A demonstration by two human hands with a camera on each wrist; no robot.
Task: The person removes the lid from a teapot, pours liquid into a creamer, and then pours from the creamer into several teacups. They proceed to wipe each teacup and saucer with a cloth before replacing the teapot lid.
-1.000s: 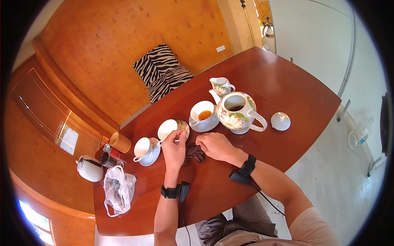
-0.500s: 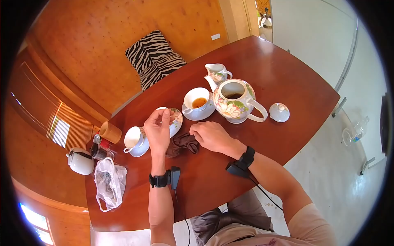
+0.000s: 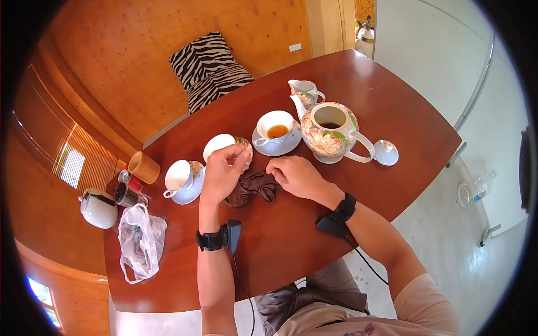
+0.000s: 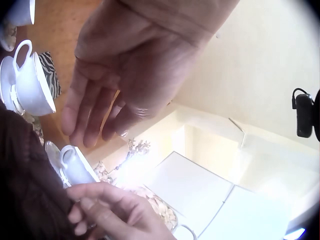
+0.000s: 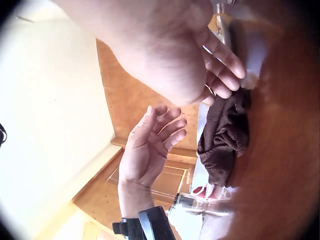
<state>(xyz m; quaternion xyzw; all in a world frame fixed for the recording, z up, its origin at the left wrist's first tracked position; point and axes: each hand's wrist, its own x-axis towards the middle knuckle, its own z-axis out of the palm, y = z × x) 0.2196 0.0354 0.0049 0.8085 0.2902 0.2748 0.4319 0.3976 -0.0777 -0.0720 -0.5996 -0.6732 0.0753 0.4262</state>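
Wiping looked half done: right hand pinched the cloth; left hand, fingers loose, empty, at its nine o'clock; cup tipped beyond.

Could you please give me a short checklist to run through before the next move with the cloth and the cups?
1. Left hand free: ok, open and holding nothing.
2. Right hand has the cloth: ok, fingers curled on it.
3. Cloth supported: ok, bunched on the table between the hands.
4. Tipped cup steady: cannot tell, it lies just beyond the left fingertips.
5. Tea cup out of the way: ok, upright on its saucer behind the hands.
6. Teapot covered: not ok, the lid lies on the table beside it.
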